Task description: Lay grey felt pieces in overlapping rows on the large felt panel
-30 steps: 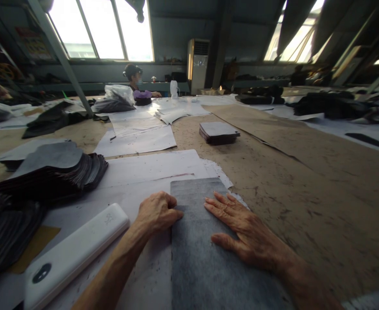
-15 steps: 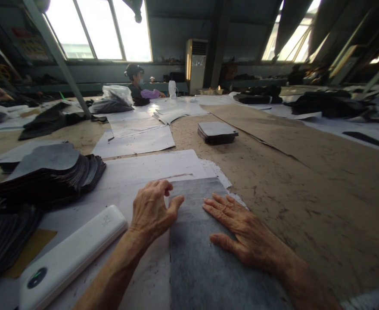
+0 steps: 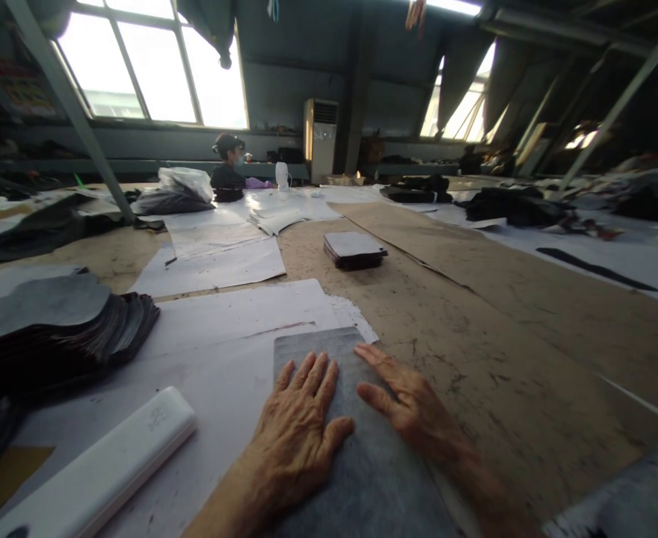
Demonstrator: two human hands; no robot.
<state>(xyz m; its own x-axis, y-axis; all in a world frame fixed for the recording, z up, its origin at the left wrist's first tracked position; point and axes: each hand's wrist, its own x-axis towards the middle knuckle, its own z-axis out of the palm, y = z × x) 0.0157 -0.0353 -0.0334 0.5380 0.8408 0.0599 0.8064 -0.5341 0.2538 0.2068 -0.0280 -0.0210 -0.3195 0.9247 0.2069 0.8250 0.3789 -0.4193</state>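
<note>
A grey sheet, fabric-like with a rounded far left corner, lies lengthwise in front of me on white paper. My left hand rests flat on it, fingers stretched forward and thumb out to the side. Along the sheet's right edge is my right hand, tilted on its side, with fingers extended and thumb apart over the sheet. Neither hand grips anything. The sheet's near part is partly covered by my hands and forearms.
A white power-bank-like device lies to the left. Behind it stands a stack of dark cut pieces. Further off sits a smaller stack on the brown table covering. Across the table is another person.
My left hand has gone from raised and curled at the sheet's left edge to lying flat on it. My right hand has turned onto its side at the right edge. The view has shifted.
</note>
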